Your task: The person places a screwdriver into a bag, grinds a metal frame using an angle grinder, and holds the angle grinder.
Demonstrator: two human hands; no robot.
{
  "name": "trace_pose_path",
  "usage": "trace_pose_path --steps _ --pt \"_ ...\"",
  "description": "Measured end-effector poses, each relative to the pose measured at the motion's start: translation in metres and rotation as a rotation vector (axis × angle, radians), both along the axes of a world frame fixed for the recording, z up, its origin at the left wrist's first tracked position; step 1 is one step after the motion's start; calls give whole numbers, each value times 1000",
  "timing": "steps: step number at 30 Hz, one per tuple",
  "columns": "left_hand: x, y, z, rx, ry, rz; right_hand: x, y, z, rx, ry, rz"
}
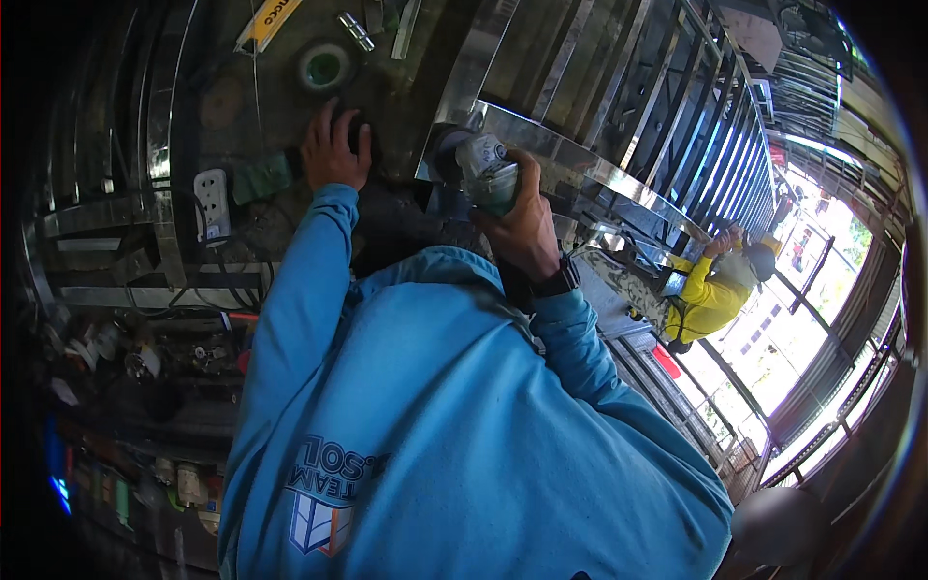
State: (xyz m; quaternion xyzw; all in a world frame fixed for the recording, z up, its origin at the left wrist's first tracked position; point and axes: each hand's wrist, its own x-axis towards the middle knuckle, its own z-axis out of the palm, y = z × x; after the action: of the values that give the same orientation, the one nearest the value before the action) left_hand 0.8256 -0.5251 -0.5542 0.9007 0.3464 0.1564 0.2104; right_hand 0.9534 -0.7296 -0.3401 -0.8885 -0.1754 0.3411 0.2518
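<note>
Blue shirt [425, 387] nearest, right hand [525, 227] grips clear container [486, 174], left hand [334, 153] apart.

you have one left hand [333, 158] and one right hand [527, 224] — two in all — plus one clear container [486, 172], one wristband [558, 280], one white power strip [212, 205], one green disc [323, 68], one short metal tube [356, 32], one person in yellow [713, 302].

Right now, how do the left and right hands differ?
The right hand grips a clear plastic container; the left hand spreads over a dark surface. A dark band circles the right hand's wrist, while the left hand shows none. Both are bare, emerging from blue sleeves.
</note>
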Motion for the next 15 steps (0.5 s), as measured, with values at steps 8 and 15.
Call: trace_pose_path --steps 8,15 --pt "0 0 -1 22 -21 -5 6 1 -7 33 -47 -2" --pt "0 0 0 1 -12 1 4 1 -4 28 -29 12"
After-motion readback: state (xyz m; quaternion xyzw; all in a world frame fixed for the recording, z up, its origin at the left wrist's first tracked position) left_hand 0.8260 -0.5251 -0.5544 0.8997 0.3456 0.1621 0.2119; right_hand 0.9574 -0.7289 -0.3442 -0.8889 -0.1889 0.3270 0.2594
